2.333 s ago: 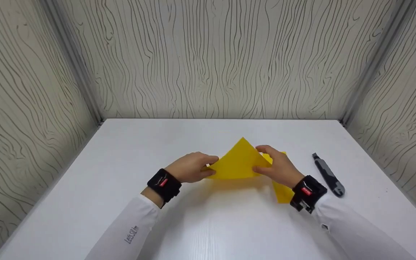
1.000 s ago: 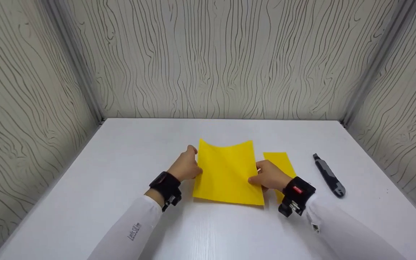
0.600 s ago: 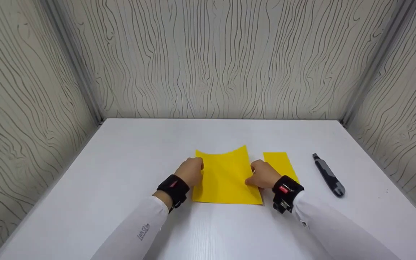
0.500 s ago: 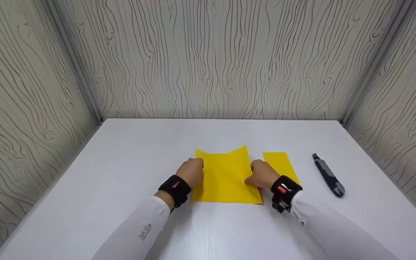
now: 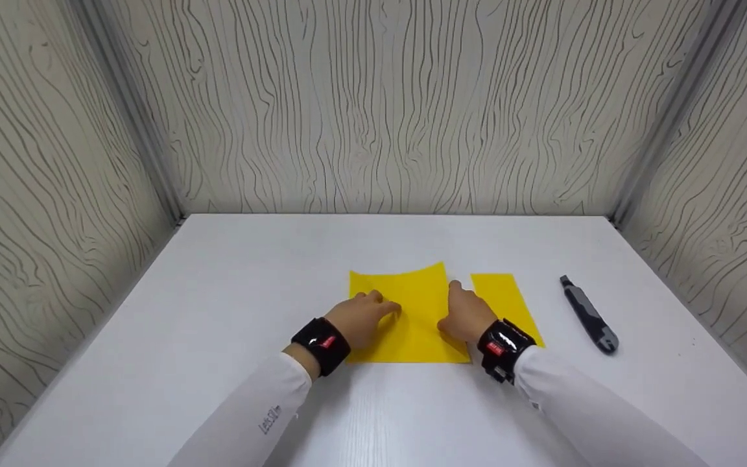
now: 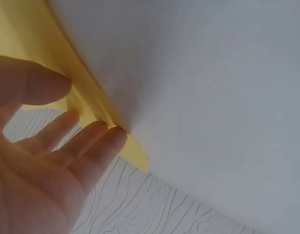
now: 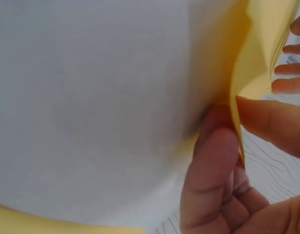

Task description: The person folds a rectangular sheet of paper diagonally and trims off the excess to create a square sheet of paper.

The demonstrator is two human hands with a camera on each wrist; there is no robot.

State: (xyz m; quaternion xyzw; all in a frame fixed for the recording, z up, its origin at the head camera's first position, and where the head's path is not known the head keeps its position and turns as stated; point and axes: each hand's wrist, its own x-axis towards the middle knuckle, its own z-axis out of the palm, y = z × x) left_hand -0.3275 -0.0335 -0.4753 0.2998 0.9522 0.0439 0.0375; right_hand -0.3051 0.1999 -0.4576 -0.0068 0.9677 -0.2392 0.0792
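Observation:
A yellow sheet of paper point(image 5: 417, 334) lies mid-table in the head view, its two far corners curling up. My left hand point(image 5: 360, 318) reaches over its left part with loosely extended fingers; in the left wrist view the fingertips touch the paper and the thumb stands apart from them. At the right edge, my right hand point(image 5: 467, 316) pinches the sheet. The right wrist view shows that edge between the thumb point(image 7: 271, 122) and curled fingers point(image 7: 210, 180).
A narrower yellow paper strip point(image 5: 508, 301) lies right of the sheet, partly behind my right hand and wristband. Farther right is a grey and black utility knife point(image 5: 589, 316). The white table point(image 5: 237, 272) meets wood-patterned walls point(image 5: 373, 104) at the back and sides.
The sheet, earlier raised and bent, has come down onto the table. My left hand has let go of its left edge and moved right over it. My right hand keeps its pinch.

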